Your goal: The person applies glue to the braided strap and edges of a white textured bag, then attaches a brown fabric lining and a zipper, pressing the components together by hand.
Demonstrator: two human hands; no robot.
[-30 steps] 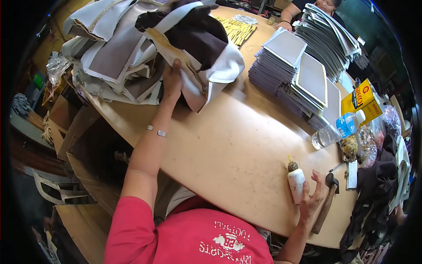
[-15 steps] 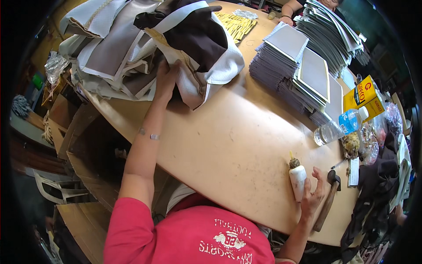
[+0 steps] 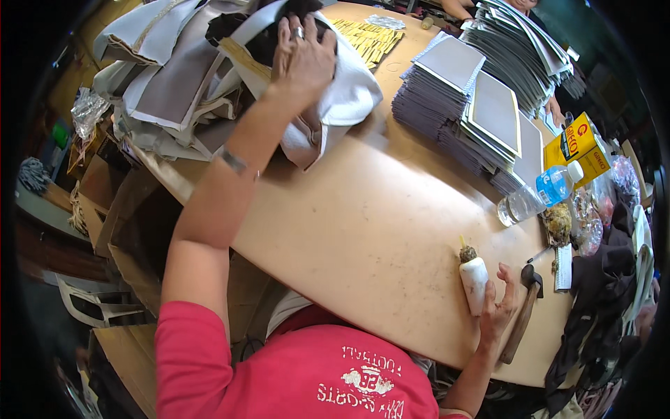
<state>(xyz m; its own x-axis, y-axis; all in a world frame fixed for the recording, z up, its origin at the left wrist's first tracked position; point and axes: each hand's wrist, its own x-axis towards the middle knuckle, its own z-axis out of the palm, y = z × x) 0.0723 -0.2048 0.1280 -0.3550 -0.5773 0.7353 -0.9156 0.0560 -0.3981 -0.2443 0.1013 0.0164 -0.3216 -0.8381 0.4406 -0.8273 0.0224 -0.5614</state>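
At the far left of the table, my left hand (image 3: 301, 64) lies across the top of a folded white and dark brown fabric piece (image 3: 349, 87), its fingers spread over the dark inner side. A ring shows on one finger. My right hand (image 3: 497, 307) rests at the table's near right, fingers apart, close beside a white glue bottle (image 3: 474, 283) with a brown-crusted neck and yellowish tip. Whether the fingers touch the bottle, I cannot tell. Just right of that hand lies a hammer (image 3: 520, 321) with a wooden handle and dark head.
More fabric pieces (image 3: 171, 91) heap at the far left. Stacks of grey panels (image 3: 436, 77) stand far right, before another person's arm (image 3: 457, 8). A yellow can (image 3: 578, 150), a clear water bottle (image 3: 523, 204) and dark cloth (image 3: 600, 293) line the right edge. Yellow strips (image 3: 366, 38) lie behind.
My left hand has moved from the near side of the fabric piece up and over onto its top. My right hand stays beside the glue bottle. The other person's hand now shows behind the panels.
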